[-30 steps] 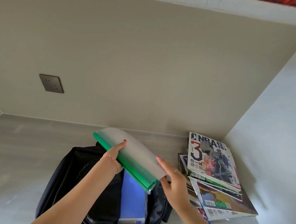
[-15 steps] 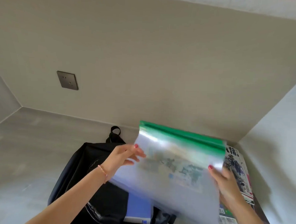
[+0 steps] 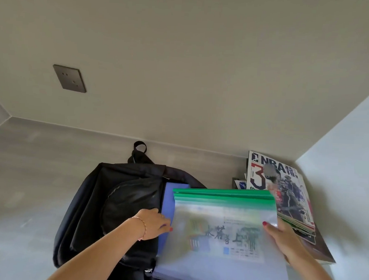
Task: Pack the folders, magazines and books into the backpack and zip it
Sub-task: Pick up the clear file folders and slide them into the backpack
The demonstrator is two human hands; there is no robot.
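Head view: backpack (image 3: 116, 202) on grey tabletop (image 3: 28, 174), beige wall (image 3: 183, 65) behind

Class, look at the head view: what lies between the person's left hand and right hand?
The translucent folder with green spines spans the gap; the right hand grips its right edge, the left hand touches its left edge by the black backpack.

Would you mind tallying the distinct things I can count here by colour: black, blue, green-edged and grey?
Black: 1, the backpack
Blue: 1, the blue folder inside it
Green-edged: 1, the clear folder bundle held by the right hand
Grey: 1, the wall socket
Total: 4
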